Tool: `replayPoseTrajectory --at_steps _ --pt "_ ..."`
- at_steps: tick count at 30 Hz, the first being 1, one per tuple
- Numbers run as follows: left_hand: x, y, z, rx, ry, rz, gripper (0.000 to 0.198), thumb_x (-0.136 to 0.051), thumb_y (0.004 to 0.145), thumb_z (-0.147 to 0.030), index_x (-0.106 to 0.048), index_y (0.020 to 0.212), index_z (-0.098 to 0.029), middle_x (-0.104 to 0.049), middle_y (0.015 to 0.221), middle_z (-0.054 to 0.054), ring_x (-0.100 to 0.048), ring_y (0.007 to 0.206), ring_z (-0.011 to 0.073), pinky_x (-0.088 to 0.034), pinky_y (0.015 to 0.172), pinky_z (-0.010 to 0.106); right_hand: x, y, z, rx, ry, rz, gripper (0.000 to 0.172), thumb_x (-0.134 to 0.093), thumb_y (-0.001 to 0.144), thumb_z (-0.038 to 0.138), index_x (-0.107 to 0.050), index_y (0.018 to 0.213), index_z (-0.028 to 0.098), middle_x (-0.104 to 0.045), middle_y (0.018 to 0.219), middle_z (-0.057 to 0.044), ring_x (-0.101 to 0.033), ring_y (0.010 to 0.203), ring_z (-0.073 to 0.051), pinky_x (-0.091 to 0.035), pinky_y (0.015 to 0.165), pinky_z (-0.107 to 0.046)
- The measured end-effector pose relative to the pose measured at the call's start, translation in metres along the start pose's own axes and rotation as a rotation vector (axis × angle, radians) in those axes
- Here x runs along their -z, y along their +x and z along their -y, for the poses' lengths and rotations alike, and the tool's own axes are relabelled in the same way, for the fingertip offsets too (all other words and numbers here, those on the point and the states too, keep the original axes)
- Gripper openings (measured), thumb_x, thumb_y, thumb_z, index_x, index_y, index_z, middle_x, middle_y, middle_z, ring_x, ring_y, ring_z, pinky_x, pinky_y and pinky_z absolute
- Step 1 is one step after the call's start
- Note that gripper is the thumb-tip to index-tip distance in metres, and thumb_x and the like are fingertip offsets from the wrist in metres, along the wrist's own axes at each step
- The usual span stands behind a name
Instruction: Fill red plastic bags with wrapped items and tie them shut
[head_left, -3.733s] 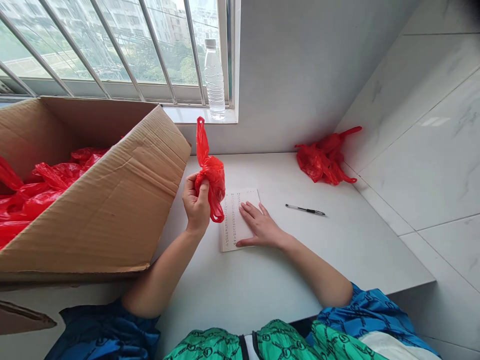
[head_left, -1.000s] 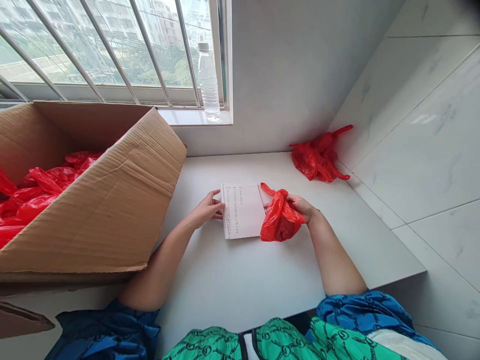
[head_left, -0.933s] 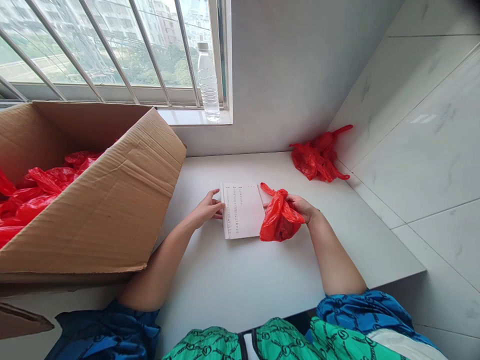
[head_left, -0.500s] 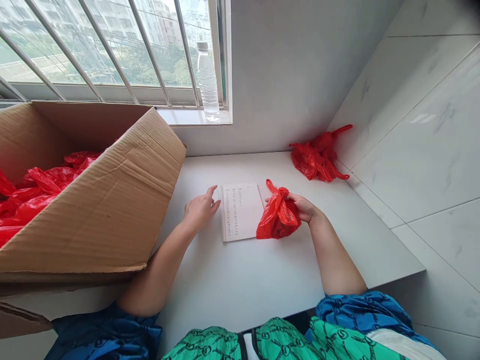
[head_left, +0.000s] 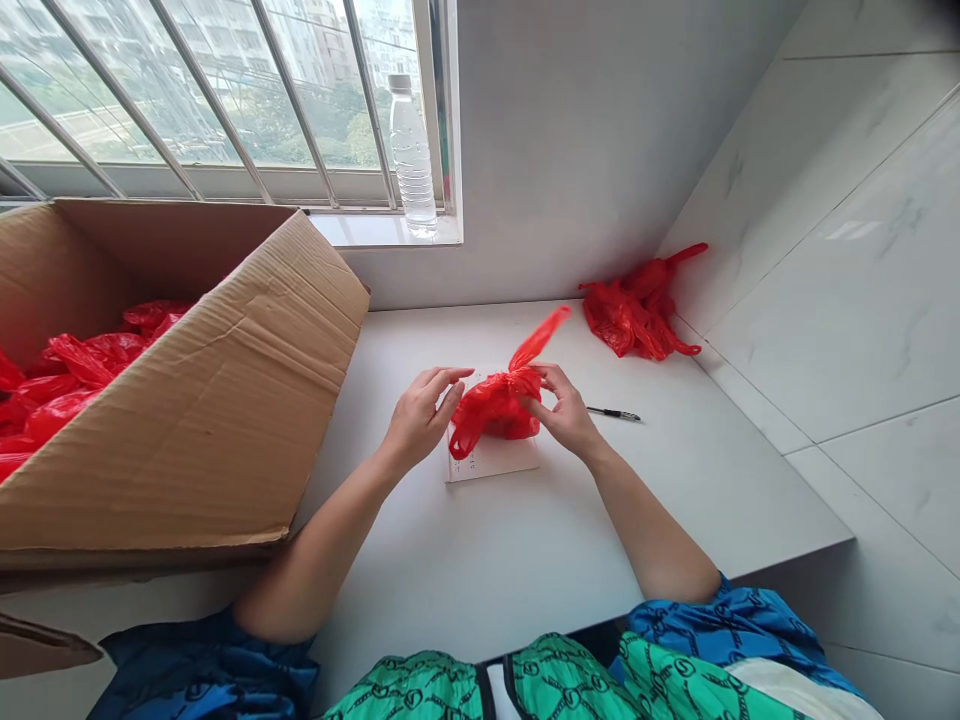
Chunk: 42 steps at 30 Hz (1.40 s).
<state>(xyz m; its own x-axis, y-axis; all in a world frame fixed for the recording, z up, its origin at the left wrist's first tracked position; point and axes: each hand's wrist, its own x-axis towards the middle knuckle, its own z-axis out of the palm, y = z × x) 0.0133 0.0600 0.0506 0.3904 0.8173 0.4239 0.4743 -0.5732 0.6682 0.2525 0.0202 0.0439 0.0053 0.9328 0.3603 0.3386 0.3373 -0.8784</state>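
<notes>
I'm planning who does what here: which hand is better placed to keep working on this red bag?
Probably the right hand: its fingers appear to pinch the gathered neck of the red plastic bag. The left hand is open beside the bag and doesn't appear to grip it.

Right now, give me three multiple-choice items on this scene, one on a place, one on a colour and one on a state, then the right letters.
1. Where does the water bottle stand?
A) On the floor
B) On the window sill
C) Inside a drawer

2. What colour are the bags in the cardboard box?
A) Blue
B) Green
C) Red

3. How is the red plastic bag between the left hand and right hand?
A) Bunched up
B) Spread flat
C) Folded square

1: B, the bottle stands against the window frame.
2: C, red plastic shows heaped inside.
3: A, it sits gathered over the paper, one handle sticking up.
</notes>
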Motion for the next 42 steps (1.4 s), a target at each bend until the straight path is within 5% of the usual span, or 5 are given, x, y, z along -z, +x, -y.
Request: replayPoseTrajectory --at_steps 9,22,28,35,42 --pt "-0.007 -0.005 0.001 0.143 -0.095 0.205 0.038 -0.038 0.101 -0.042 -0.061 0.129 -0.031 -0.070 0.116 -0.001 -0.065 0.079 0.0142 -0.051 0.077 0.028 0.003 -0.003 -0.005 -0.073 -0.229 0.011 0.026 -0.067 0.085 0.049 -0.066 0.088 0.024 -0.063 0.077 0.001 -0.053 0.061 -0.014 -0.047 0.060 -0.029" --pt "-0.013 -0.005 -0.001 0.058 -0.211 0.210 0.035 -0.050 0.097 -0.046 -0.062 0.125 -0.029 -0.064 0.119 0.002 -0.063 0.094 0.0153 -0.053 0.078 0.026 -0.023 -0.010 -0.009 0.045 -0.061 -0.063 0.041 -0.069 0.084 0.037 -0.049 0.119 0.027 -0.061 0.131 -0.007 -0.066 0.103 -0.021 -0.052 0.092 -0.041" --pt "-0.021 -0.003 0.012 0.101 -0.343 0.150 0.025 -0.053 0.093 -0.038 -0.069 0.100 -0.020 -0.070 0.098 0.003 -0.063 0.089 0.0172 -0.053 0.081 0.030 -0.026 -0.009 -0.010 0.090 -0.419 0.040 0.016 -0.066 0.085 0.032 -0.061 0.099 0.023 -0.067 0.104 -0.006 -0.062 0.101 -0.025 -0.041 0.095 -0.045" --pt "-0.012 0.005 0.046 0.513 -0.696 0.082 0.031 -0.062 0.080 -0.032 -0.067 0.107 -0.018 -0.072 0.099 0.006 -0.067 0.084 0.0183 -0.055 0.080 0.034 -0.003 -0.001 -0.017 -0.016 -0.212 -0.017 0.015 -0.070 0.084 0.037 -0.067 0.078 0.024 -0.066 0.109 -0.004 -0.062 0.106 -0.022 -0.041 0.100 -0.040" --pt "0.001 0.006 0.045 0.463 -0.694 0.250 0.039 -0.056 0.080 -0.032 -0.068 0.117 -0.024 -0.069 0.102 0.004 -0.065 0.093 0.0199 -0.050 0.090 0.035 0.020 -0.001 -0.013 -0.126 -0.117 0.253 0.012 -0.067 0.085 0.035 -0.064 0.086 0.024 -0.070 0.099 -0.001 -0.065 0.101 -0.020 -0.046 0.096 -0.038"
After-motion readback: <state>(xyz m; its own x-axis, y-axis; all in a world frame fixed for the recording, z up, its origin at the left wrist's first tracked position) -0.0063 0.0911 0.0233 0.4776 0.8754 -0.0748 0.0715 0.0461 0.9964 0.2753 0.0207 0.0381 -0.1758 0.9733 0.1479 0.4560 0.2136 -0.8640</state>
